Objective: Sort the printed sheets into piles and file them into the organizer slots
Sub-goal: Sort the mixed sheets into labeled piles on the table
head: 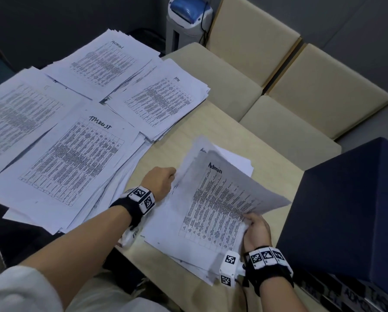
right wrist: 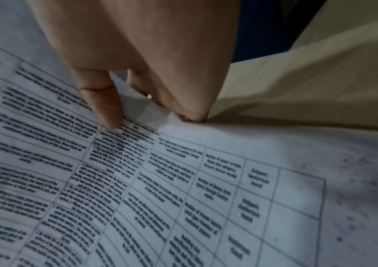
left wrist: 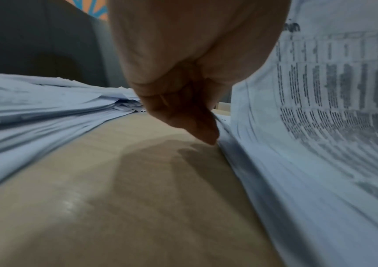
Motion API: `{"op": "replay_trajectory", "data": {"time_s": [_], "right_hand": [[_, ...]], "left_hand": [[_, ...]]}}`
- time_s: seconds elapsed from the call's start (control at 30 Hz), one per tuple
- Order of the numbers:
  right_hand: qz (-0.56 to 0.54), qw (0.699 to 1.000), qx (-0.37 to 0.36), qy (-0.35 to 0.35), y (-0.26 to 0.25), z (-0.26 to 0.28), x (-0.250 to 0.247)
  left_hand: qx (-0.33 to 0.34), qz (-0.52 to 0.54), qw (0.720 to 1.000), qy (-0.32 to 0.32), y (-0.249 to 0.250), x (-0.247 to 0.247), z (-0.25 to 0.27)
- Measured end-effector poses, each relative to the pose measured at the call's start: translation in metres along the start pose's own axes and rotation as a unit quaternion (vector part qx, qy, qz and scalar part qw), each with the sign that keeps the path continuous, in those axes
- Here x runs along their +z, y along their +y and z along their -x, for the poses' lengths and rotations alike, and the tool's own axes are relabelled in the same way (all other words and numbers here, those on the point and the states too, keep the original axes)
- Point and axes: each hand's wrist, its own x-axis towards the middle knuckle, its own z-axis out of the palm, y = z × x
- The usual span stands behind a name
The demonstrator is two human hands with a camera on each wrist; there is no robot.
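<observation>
An unsorted stack of printed sheets [head: 166, 226] lies on the beige table [head: 271, 161] in front of me. Its top sheet, hand-labelled "Admin" [head: 220, 199], is lifted and curled. My right hand [head: 255, 226] pinches that sheet's right edge, thumb [right wrist: 106, 110] on the print and fingers [right wrist: 190, 110] beneath. My left hand [head: 162, 180] has its fingers curled at the sheet's left edge [left wrist: 263, 94], a fingertip [left wrist: 208, 135] down by the stack's side. Sorted piles lie further back: "Admin" [head: 107, 61], "HR" [head: 163, 102], "Tasklist" [head: 71, 158], plus one at the left [head: 15, 115].
A dark blue organizer [head: 350, 206] stands at the right edge of the table, with labels low on its front. Beige chairs [head: 301, 91] stand beyond the table. A white and blue machine [head: 188, 16] stands on the floor at the back.
</observation>
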Motion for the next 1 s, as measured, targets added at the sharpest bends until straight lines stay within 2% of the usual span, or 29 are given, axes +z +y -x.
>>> {"op": "replay_trajectory", "data": {"time_s": [0.07,0.17,0.23,0.33,0.4,0.5,0.57,0.6,0.67,0.77,0.83,0.9,0.97,1.0], "right_hand": [[0.009,1.0,0.005,-0.003,0.001,-0.003,0.0],[0.037,0.999,-0.009,-0.019,0.001,-0.009,0.001],[0.04,0.999,-0.014,-0.008,0.002,-0.013,-0.002],[0.072,0.997,0.007,-0.002,0.002,-0.012,-0.003],[0.044,0.999,0.004,-0.014,-0.002,-0.009,0.001],[0.049,0.998,-0.001,-0.03,-0.016,-0.002,0.014],[0.061,0.993,-0.038,-0.094,-0.035,0.005,0.027],[0.063,0.989,-0.07,-0.113,-0.047,0.01,0.036],[0.074,0.977,-0.17,-0.107,-0.078,0.022,0.054],[0.046,0.946,-0.301,-0.11,-0.118,0.044,0.074],[0.002,0.942,-0.321,-0.101,-0.124,0.048,0.079],[0.007,0.952,-0.291,-0.095,-0.112,0.043,0.081],[0.117,0.963,-0.234,-0.063,-0.086,0.035,0.079],[0.176,0.959,-0.215,-0.049,-0.073,0.028,0.076]], "left_hand": [[0.036,0.086,0.995,0.019,0.001,-0.004,0.003],[0.031,0.19,0.981,0.039,0.005,-0.006,0.008],[0.02,0.237,0.971,-0.005,0.009,-0.007,0.011],[0.007,0.25,0.961,-0.115,0.006,-0.001,0.014],[-0.003,0.272,0.954,-0.129,0.007,0.003,0.015],[0.004,0.3,0.95,-0.091,0.033,-0.006,0.013],[0.003,0.35,0.935,-0.057,0.06,-0.019,0.008],[0.004,0.386,0.922,-0.033,0.075,-0.029,0.006],[0.012,0.441,0.897,0.024,0.1,-0.05,0.0],[0.064,0.469,0.874,0.11,0.124,-0.084,-0.004],[0.081,0.481,0.864,0.127,0.124,-0.091,-0.006],[0.058,0.44,0.889,0.114,0.11,-0.081,-0.012],[-0.003,0.354,0.934,0.051,0.087,-0.061,-0.017],[-0.023,0.308,0.951,0.015,0.078,-0.052,-0.018]]}}
